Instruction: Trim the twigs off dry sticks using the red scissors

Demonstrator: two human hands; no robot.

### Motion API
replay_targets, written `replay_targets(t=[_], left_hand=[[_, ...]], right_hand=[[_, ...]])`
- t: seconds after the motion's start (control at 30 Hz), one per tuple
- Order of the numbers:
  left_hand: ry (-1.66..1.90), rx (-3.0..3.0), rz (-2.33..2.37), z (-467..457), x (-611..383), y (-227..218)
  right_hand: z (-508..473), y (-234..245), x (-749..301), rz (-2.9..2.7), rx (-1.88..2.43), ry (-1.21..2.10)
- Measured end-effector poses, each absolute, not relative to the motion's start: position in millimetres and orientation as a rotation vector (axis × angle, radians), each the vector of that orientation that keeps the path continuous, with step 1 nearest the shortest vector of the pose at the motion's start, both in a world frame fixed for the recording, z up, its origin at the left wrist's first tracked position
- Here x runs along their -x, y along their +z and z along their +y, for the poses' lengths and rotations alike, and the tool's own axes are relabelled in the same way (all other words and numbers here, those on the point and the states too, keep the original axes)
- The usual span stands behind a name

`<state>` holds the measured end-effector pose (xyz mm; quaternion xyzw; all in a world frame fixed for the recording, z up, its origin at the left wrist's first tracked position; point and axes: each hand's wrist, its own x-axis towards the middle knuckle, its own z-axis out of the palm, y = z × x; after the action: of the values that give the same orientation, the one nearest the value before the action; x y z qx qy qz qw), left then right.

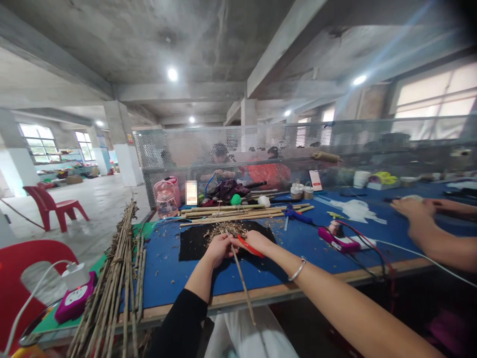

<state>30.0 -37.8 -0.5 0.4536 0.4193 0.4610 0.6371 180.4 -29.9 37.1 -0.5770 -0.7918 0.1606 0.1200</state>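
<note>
My left hand is closed round a thin dry stick, whose lower end slants down past the table's front edge. Red-handled cutters sit in my right hand, its fingers wrapped about the grips. Their jaws are close to the stick by my left fingertips, but I cannot make out whether they touch it. Beneath both hands lies a black cloth, with a heap of small cut stick pieces on it just beyond my fingers.
Bundled long sticks lie at the left edge. Bamboo poles and a blue glue gun are behind the cloth. A purple power strip with trailing cables is on the right, near another person's hands. A mesh screen stands behind.
</note>
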Motion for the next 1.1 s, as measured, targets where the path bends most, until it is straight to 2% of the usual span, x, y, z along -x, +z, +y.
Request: replay_targets(t=[0.27, 0.6, 0.9, 1.1], left_hand=[[1.091, -0.986, 0.925, -39.8, -29.8, 2.4], [1.096, -0.946, 0.9, -38.5, -26.4, 1.7], [1.105, -1.014, 0.901, -36.4, -27.1, -2.4], [1.107, -1.037, 0.859, -37.1, -27.6, -2.0]], right_hand=[[-31.2, 38.7, -185.0, -2.276, 1.68, 0.428], [-35.8, 50.6, -188.5, -2.431, 1.465, 0.565], [-41.7, 60.9, -185.4, -2.4, 1.728, 0.416], [-40.6, 57.9, -185.8, -2.409, 1.732, 0.429]])
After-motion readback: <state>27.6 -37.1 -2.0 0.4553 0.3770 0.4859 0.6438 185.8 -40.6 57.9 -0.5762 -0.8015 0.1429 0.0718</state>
